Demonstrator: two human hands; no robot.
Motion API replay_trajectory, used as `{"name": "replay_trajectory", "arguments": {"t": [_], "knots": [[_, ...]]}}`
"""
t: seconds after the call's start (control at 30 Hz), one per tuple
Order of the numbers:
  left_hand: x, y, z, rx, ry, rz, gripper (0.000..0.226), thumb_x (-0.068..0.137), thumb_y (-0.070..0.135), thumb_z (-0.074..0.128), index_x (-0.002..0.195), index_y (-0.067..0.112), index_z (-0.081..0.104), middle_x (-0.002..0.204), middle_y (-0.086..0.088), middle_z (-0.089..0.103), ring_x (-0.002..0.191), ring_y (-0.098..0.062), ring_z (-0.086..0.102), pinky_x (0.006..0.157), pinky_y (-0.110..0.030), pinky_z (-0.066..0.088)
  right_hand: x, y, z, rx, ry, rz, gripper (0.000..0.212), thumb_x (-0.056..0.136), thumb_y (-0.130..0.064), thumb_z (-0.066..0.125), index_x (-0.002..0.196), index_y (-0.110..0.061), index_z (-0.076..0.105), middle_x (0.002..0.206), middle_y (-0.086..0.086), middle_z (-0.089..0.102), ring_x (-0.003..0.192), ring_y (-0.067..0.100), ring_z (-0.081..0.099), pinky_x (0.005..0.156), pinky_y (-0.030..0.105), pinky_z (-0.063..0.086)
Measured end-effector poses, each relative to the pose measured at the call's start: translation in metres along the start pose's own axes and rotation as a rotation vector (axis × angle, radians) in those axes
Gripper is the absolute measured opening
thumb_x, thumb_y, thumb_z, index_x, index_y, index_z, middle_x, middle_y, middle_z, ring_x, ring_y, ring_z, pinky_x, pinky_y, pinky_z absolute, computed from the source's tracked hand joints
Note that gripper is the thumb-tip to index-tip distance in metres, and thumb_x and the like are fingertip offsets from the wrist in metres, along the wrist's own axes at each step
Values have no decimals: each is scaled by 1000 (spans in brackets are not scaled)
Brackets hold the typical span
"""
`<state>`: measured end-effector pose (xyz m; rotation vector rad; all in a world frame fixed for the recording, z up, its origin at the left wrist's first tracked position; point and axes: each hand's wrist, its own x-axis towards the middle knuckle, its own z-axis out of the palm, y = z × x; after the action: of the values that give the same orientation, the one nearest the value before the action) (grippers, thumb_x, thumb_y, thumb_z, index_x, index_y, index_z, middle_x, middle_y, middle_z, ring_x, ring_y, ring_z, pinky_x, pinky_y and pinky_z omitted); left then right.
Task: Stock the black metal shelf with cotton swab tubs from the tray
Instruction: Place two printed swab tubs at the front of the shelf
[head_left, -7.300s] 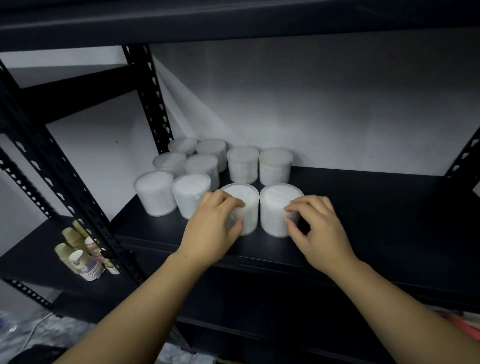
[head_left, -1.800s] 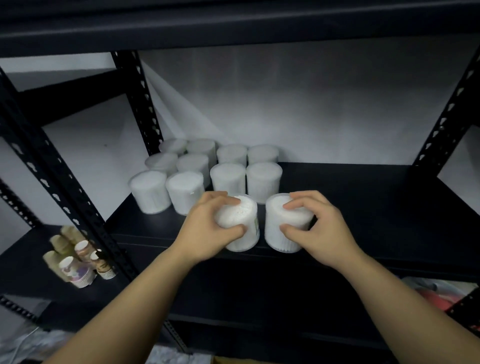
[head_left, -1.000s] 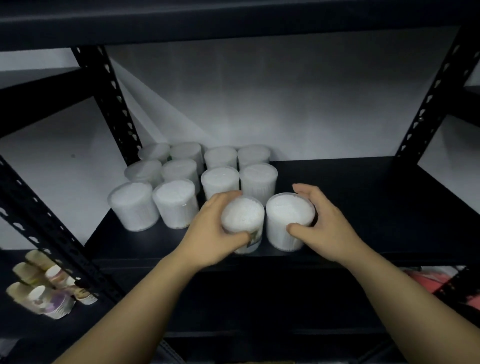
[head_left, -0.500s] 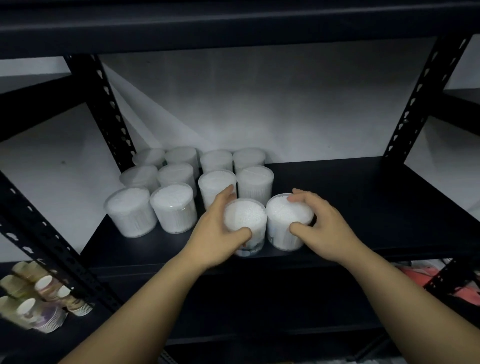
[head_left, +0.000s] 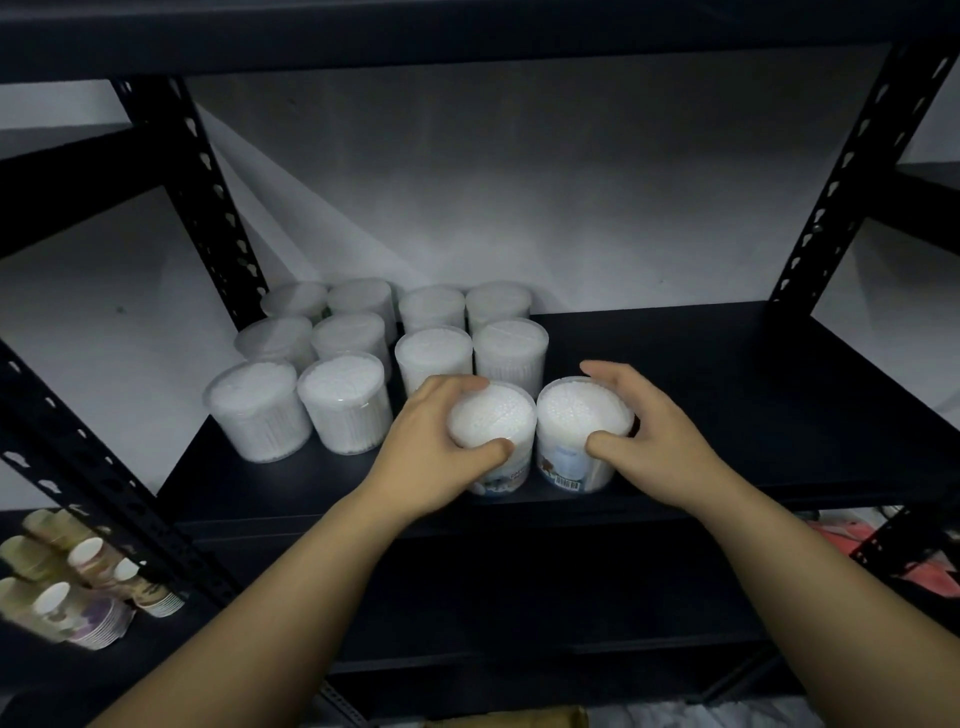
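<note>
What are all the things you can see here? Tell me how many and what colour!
Cotton swab tubs: twelve, clear with white swabs; ten grouped on the shelf's left half, two at the front edge in the hands.
Black metal shelf: one, black, holding the tubs; another board above.
Shelf posts: black, with holes, at left and right.
Paper cups: several stacks lying down, beige and patterned, lower left shelf.
Wall: white, behind.
Left hand: gripping the front left tub.
Right hand: gripping the front right tub.
</note>
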<state>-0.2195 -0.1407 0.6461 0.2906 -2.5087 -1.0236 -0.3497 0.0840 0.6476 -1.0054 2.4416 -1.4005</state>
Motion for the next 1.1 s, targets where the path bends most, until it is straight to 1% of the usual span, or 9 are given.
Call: {"name": "replay_trajectory", "arguments": {"t": [0.1, 0.27, 0.43, 0.53, 0.63, 0.73, 0.93, 1.03, 1.1], "knots": [[1, 0, 0, -10, -11, 32, 81, 68, 47, 73, 144, 34, 48, 142, 20, 46, 131, 3, 41, 113, -28, 38, -1, -1, 3, -12, 31, -15, 83, 68, -48, 79, 141, -55, 40, 141, -18, 44, 134, 8, 42, 110, 40, 42], [1, 1, 9, -24, 67, -40, 87, 65, 56, 86, 140, 38, 45, 129, 13, 37, 118, 1, 43, 95, -8, 30, -2, 0, 10, -45, 158, 15, 89, 61, -56, 88, 137, -40, 46, 128, -17, 40, 122, 3, 46, 98, 28, 42], [4, -4, 9, -48, 46, -8, 84, 67, 45, 83, 142, 35, 46, 136, 16, 45, 124, 0, 45, 105, -24, 40, 0, 5, 4, -35, 86, 38, 77, 62, -45, 74, 134, -51, 47, 133, -15, 52, 125, 10, 50, 102, 40, 50], [5, -4, 7, -78, 16, 15, 86, 67, 43, 77, 146, 34, 44, 143, 17, 48, 133, -2, 44, 112, -32, 39, -2, 3, 0, -36, 54, 49, 83, 67, -40, 73, 142, -55, 40, 141, -10, 48, 130, 8, 45, 103, 29, 44], [4, -5, 8, -89, 33, 38, 89, 67, 49, 80, 147, 35, 43, 142, 17, 44, 131, 0, 43, 111, -25, 37, -5, -2, 5, -91, 130, 28, 90, 68, -48, 86, 145, -47, 39, 139, -15, 41, 133, 8, 36, 105, 30, 37], [4, -5, 10, -93, 83, 5, 84, 65, 52, 85, 139, 35, 47, 128, 13, 39, 120, -1, 45, 104, -18, 36, -6, -4, 12, -107, 207, 67, 95, 58, -61, 88, 139, -43, 42, 129, -13, 37, 128, 11, 42, 102, 33, 43], [10, -13, 10, -143, 45, 34, 75, 58, 58, 74, 127, 35, 55, 123, 15, 46, 110, 7, 48, 90, -5, 34, -8, -6, 10, -121, 163, 70, 75, 70, -22, 82, 135, -39, 48, 130, -17, 48, 126, 11, 41, 91, 19, 41], [11, -18, 11, -171, 37, 50, 69, 57, 62, 73, 118, 32, 62, 118, 18, 47, 111, 10, 49, 86, -1, 36, -11, -1, 7, -93, 115, 62, 64, 72, -17, 76, 128, -40, 56, 143, -28, 45, 135, 9, 36, 106, 32, 43], [12, -21, 11, -196, 40, 70, 62, 58, 61, 75, 112, 32, 67, 117, 19, 48, 111, 9, 51, 87, -1, 37, -12, 2, 7, -59, 120, 50, 56, 69, -31, 79, 121, -43, 62, 144, -31, 45, 140, 8, 34, 112, 38, 40]]}}
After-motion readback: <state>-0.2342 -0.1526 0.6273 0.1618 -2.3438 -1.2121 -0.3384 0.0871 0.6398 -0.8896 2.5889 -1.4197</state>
